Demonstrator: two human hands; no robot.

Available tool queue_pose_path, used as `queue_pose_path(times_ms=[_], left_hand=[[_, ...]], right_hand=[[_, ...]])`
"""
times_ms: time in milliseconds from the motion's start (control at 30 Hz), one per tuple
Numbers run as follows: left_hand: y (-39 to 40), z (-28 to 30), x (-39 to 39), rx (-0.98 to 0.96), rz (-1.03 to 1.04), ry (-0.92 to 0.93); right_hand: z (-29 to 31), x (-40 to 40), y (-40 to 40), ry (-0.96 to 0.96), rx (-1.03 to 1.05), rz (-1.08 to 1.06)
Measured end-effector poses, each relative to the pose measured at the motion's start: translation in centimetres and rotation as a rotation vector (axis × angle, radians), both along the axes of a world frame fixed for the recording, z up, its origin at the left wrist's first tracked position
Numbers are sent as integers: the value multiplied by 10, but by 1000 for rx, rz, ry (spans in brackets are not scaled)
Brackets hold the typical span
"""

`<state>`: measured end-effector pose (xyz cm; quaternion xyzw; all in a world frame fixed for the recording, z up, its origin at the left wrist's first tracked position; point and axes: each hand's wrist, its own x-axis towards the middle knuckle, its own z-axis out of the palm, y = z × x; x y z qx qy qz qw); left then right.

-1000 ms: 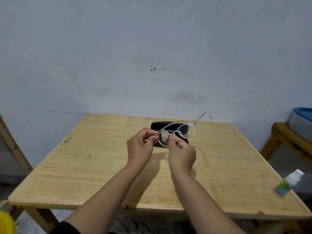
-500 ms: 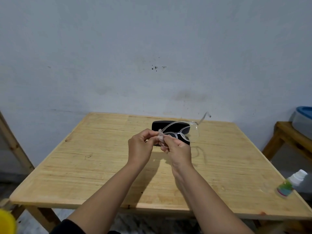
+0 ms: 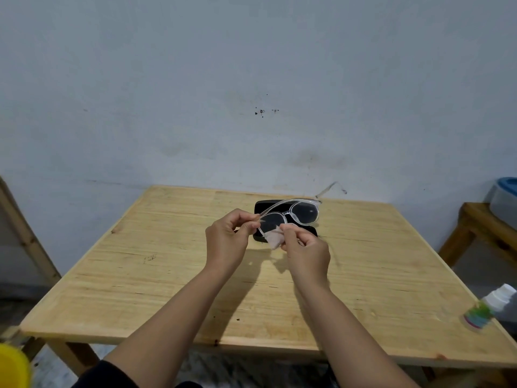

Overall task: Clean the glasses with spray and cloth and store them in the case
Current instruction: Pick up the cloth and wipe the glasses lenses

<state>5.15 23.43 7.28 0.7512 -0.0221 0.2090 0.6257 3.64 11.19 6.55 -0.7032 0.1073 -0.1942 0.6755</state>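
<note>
Clear-framed glasses (image 3: 298, 212) are held in the air above the middle of the wooden table (image 3: 140, 275). My left hand (image 3: 228, 239) pinches their left end near the hinge. My right hand (image 3: 306, 252) presses a small pinkish cloth (image 3: 275, 238) against the lower edge of the left lens. One temple arm sticks out to the far right. A black glasses case (image 3: 261, 205) lies on the table right behind the glasses, mostly hidden by them. The spray bottle (image 3: 488, 309), white-capped with a green label, lies on its side at the table's right edge.
A grey wall stands just behind the table. A wooden side table (image 3: 481, 219) at the right carries a grey tub with a blue lid (image 3: 505, 196). A yellow object (image 3: 12, 365) shows at the bottom left corner. A wooden frame leans at the left.
The cloth has slid from the left end of the frame down to the lower part of the left lens, and my right hand has moved slightly right. The glasses have tilted a little.
</note>
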Motion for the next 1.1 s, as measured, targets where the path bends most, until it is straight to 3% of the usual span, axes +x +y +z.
queue_pose_path(times_ms=[333, 533, 900, 1000, 1100], left_hand=[[-14, -2, -5, -52, -49, -1], [-20, 0, -7, -86, -111, -6], [-5, -1, -2, -42, -83, 23], [-2, 1, -1, -9, -63, 10], [-2, 4, -1, -19, -54, 10]], right_hand=[[5, 3, 27, -55, 246, -138], [7, 4, 23, -36, 291, -81], [21, 2, -11, 71, -60, 384], [19, 1, -13, 82, -149, 364], [12, 0, -6, 9, -122, 175]])
